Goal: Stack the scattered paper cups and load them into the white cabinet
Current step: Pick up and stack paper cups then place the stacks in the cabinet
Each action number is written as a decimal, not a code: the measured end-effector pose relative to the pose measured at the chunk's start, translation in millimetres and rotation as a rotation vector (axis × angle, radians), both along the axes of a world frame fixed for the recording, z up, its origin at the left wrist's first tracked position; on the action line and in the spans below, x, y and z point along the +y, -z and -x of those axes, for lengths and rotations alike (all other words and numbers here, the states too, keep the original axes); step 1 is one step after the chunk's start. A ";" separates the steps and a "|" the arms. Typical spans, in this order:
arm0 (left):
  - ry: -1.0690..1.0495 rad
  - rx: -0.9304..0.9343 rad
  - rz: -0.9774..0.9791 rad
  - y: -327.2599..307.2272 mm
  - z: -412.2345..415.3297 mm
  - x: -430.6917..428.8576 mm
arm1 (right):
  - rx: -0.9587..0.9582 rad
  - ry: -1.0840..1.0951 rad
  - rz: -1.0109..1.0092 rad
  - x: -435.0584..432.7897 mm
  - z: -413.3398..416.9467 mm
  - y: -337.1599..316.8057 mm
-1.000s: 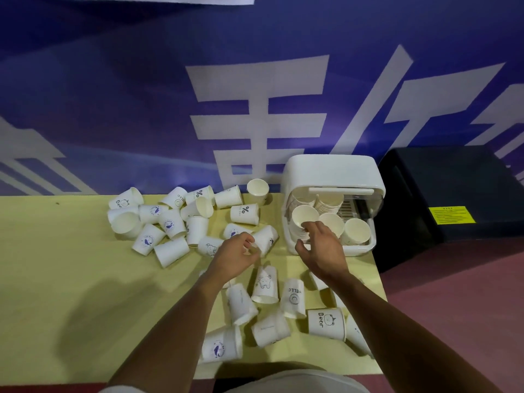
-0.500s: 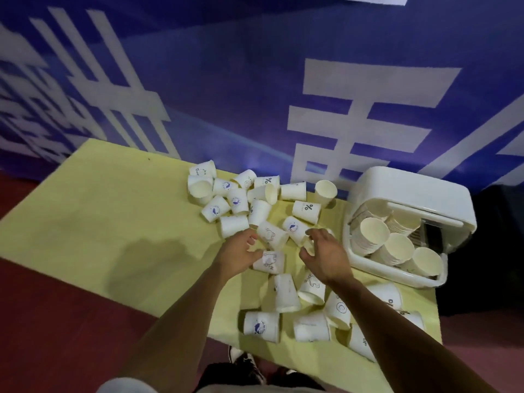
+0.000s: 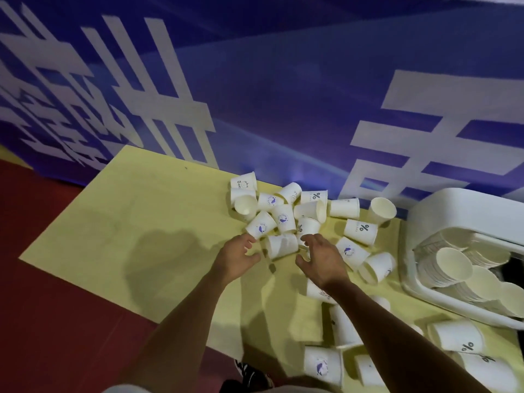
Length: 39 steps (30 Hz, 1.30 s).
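On the yellow worktop [image 3: 127,222], white cabinet [image 3: 459,205] well right of both grips, 1 tipped paper cup [image 3: 280,245] lies between them, long axis running grip to grip. Left-hand grip [image 3: 236,255] and right-hand grip [image 3: 320,259] are spread and empty, about equally near.

- We see matt white paper cups [image 3: 283,218], some printed with small blue motifs.
- The white cabinet [image 3: 465,205] looks to us like smooth plastic, faintly glossy.
- The yellow surface [image 3: 127,222] seems matt and even.
- The blue backdrop [image 3: 283,95] carries a slight sheen.
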<state>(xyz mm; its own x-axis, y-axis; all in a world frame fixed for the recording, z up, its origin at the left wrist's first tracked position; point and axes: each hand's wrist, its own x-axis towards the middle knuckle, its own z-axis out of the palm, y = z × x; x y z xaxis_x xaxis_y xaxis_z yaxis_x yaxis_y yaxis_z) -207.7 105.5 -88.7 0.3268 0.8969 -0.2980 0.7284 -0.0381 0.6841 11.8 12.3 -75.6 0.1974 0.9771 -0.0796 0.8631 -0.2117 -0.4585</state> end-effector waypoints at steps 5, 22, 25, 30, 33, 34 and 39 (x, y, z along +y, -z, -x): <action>0.051 0.021 0.040 18.1 26.0 46.4 | 0.001 0.013 0.036 37.2 32.6 16.0; 0.007 0.021 0.183 73.0 29.8 132.8 | -0.074 -0.024 0.191 97.6 43.2 56.2; -0.032 -0.037 0.203 80.1 24.9 135.4 | -0.066 -0.029 0.183 98.0 44.5 62.3; -0.071 -0.095 0.177 78.1 10.3 140.4 | -0.073 -0.081 0.201 96.3 43.5 64.6; -0.083 -0.147 0.192 76.6 0.4 142.4 | -0.109 -0.154 0.261 87.9 44.2 63.4; -0.090 -0.158 0.196 76.4 -2.3 142.9 | -0.125 -0.171 0.257 85.0 44.8 64.0; -0.144 -0.178 0.181 69.2 -9.1 144.8 | -0.172 -0.155 0.239 73.9 47.5 67.7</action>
<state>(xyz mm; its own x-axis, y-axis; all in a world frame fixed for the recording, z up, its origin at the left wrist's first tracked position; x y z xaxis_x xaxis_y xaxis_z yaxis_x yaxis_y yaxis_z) -198.6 250.4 -157.8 0.2612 0.8754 -0.4068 0.5853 0.1915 0.7879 -35.7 86.2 -143.3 0.0781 0.9543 -0.2884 0.9539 -0.1556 -0.2568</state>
